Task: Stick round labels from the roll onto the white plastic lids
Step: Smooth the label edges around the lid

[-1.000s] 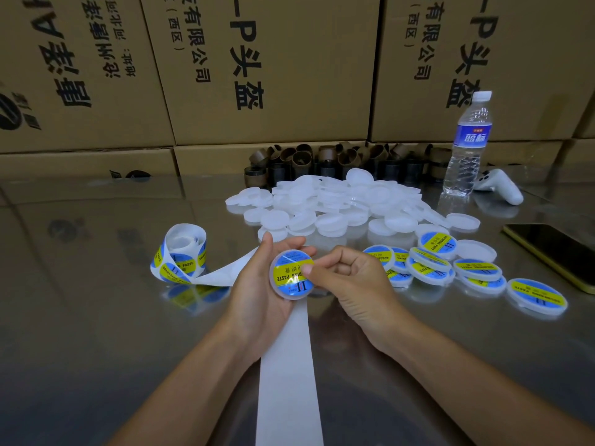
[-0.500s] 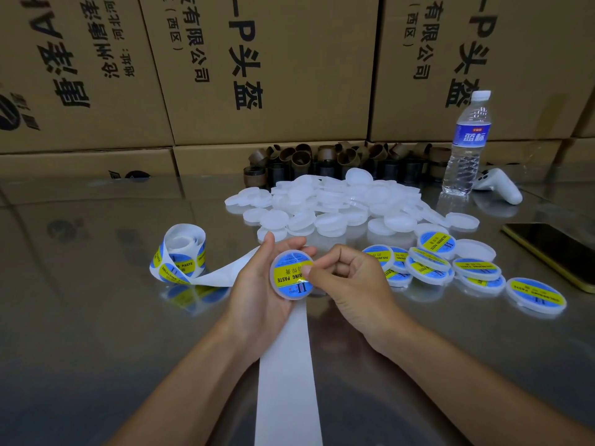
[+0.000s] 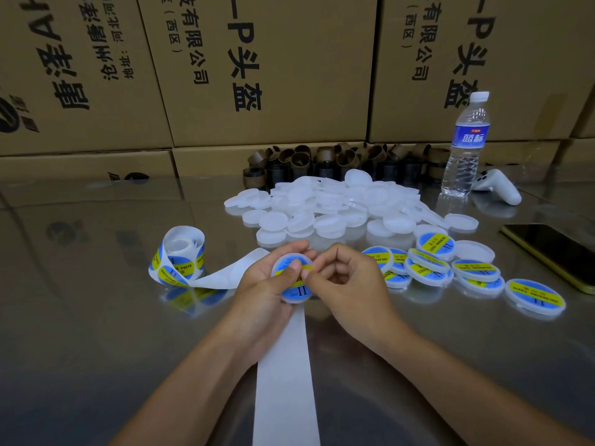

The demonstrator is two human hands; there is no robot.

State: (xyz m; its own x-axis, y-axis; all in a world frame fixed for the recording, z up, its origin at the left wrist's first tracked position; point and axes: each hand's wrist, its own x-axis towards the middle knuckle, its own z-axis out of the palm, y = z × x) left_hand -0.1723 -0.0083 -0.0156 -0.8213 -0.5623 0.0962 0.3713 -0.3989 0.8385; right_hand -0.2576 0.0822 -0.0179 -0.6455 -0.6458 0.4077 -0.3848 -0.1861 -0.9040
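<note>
My left hand (image 3: 262,286) grips a white lid (image 3: 295,292) bearing a blue and yellow round label, its thumb lying across the label's face. My right hand (image 3: 349,281) has curled fingers, and its thumb presses the label's right side. The label roll (image 3: 178,260) stands on the shiny table to the left. Its empty white backing strip (image 3: 285,371) runs under my hands toward me. A heap of bare white lids (image 3: 331,206) lies behind my hands. Several labelled lids (image 3: 450,268) lie to the right.
A water bottle (image 3: 467,146) and a white controller (image 3: 497,186) stand at the back right. A phone (image 3: 553,252) lies at the right edge. Brown cardboard cores (image 3: 338,162) line the foot of stacked cartons (image 3: 264,69) behind the table (image 3: 96,317).
My left thumb has slid onto the label's face and my right thumb has moved in over its right side. The lid stays in the same spot.
</note>
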